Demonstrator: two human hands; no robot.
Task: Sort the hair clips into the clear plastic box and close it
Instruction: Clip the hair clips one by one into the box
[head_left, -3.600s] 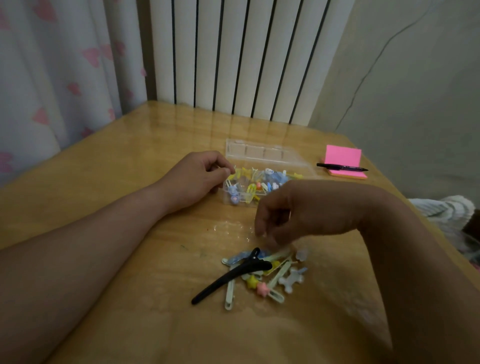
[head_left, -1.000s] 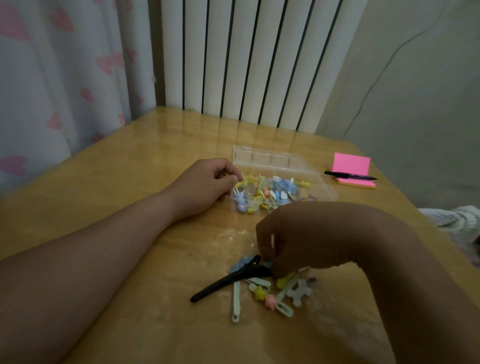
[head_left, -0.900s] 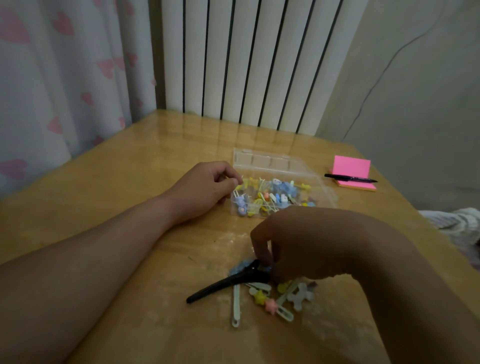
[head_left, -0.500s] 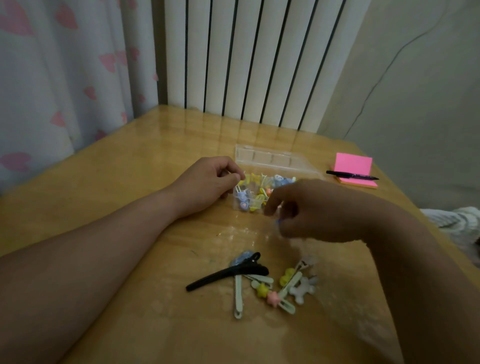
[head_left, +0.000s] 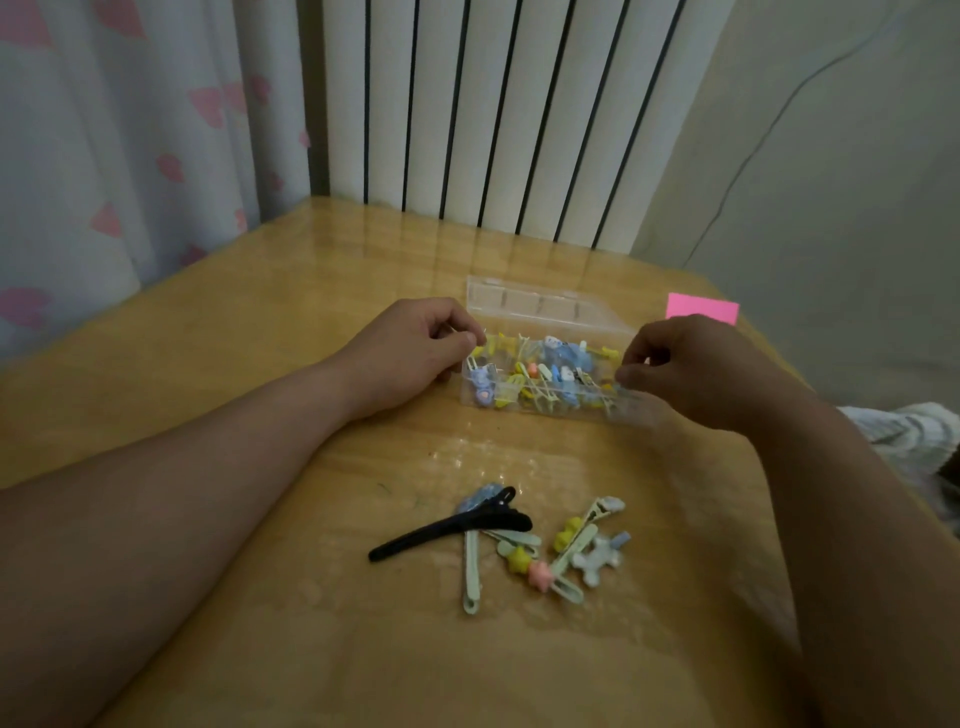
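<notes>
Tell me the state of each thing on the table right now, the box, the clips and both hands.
box, open, lid tilted back, partly filled with small clips.
loose clips, lying in a pile, outside the box.
black clip, shut, lying across the pile.
left hand, fingers curled, holding the box's left end.
right hand, fingers curled at the box's right end; its hold unclear.

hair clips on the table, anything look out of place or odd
The long black clip lies slanted across the loose pastel clips, the only dark, big one. Nothing looks spilled or broken; the clear plastic box stands open.
</notes>
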